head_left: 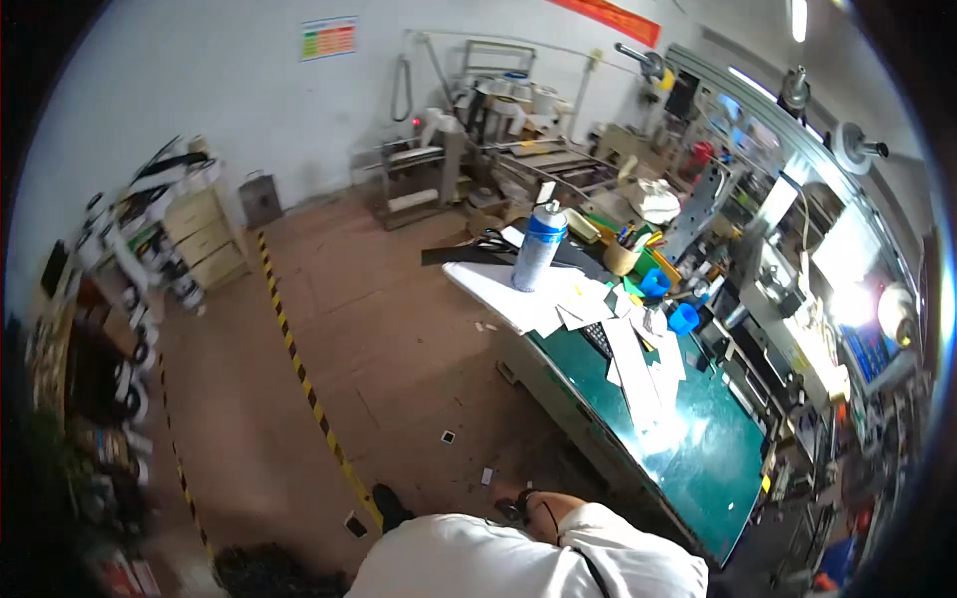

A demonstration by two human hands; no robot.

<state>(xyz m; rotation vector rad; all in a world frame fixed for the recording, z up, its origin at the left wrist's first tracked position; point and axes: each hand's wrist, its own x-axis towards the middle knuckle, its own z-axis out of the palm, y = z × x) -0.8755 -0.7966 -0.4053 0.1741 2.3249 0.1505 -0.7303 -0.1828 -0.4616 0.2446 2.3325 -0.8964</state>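
Cardboard flooring covers the middle of the workshop, and low at the near edge a white sleeve bends toward it. At its tip a bare patch looks like the right hand, just beside a dark looped cord. I cannot tell whether the fingers are closed round the cord or only resting by it. The left hand does not show.

Two small scraps lie on the floor a little farther off, near the foot of the green bench. For any reach this low, I'd judge it best to keep the arm clear of the bench's near corner and take the cord by its loop, not its trailing end.

On the bench, a blue and white spray can stands upright at the far end, with loose paper strips spread nearer.

The black shoe beside the striped floor tape is partly cut off. The shelves on the left are blurred, and a dark mass at the near left edge is unreadable.
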